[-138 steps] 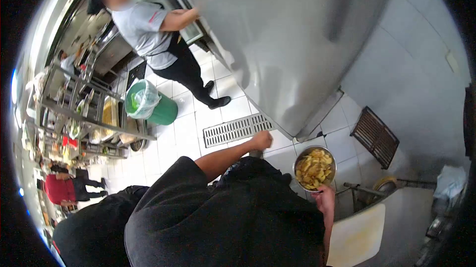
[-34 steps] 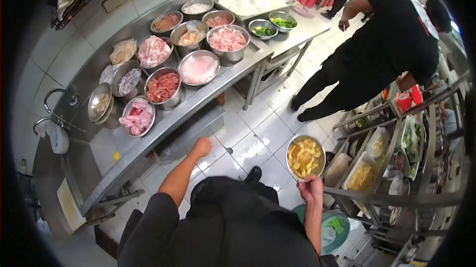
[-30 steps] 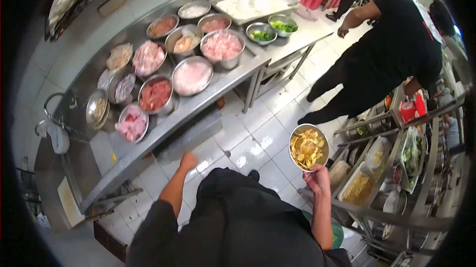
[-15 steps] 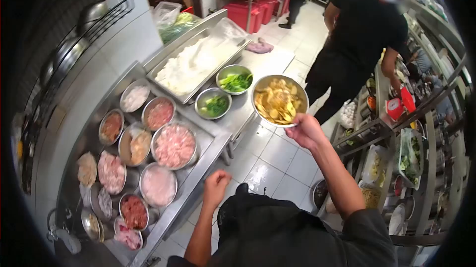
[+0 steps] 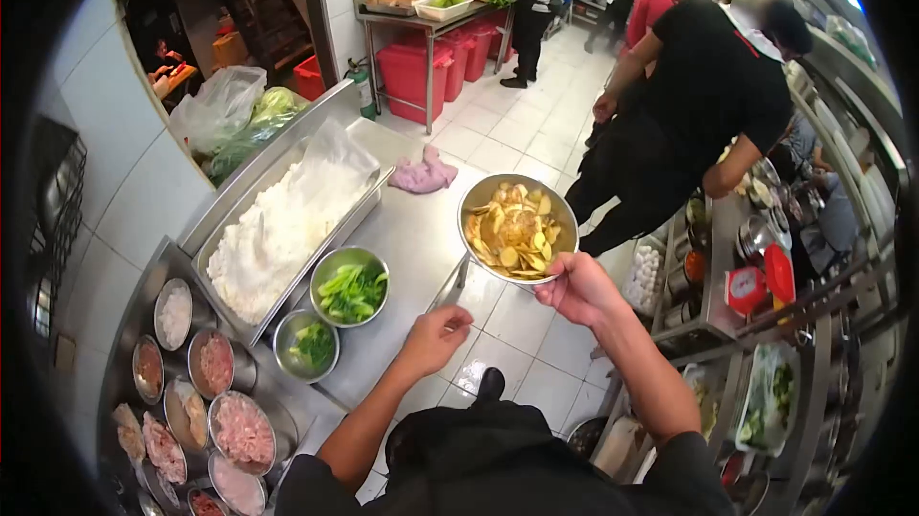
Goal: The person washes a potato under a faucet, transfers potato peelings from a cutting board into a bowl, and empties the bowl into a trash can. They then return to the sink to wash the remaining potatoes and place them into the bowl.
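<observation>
My right hand (image 5: 581,290) grips the near rim of a steel bowl (image 5: 518,229) filled with yellow potato slices, held at chest height over the corner of a steel counter (image 5: 421,229). My left hand (image 5: 436,336) hangs loosely curled and holds nothing, just off the counter's front edge. Two small bowls of green vegetables (image 5: 350,286) sit on the counter to the left of my left hand.
A large tray of white rice (image 5: 278,229) lies by the wall, with several bowls of raw meat (image 5: 239,432) lower left. A person in black (image 5: 704,104) stands ahead beside a steel rack (image 5: 766,325). Red bins (image 5: 421,76) sit under a far table. A pink cloth (image 5: 424,174) rests on the counter.
I have walked on along the counter; the meat bowls slid down and left, the rice tray came near. My right hand lowered the bowl slightly, and my left hand came forward.
</observation>
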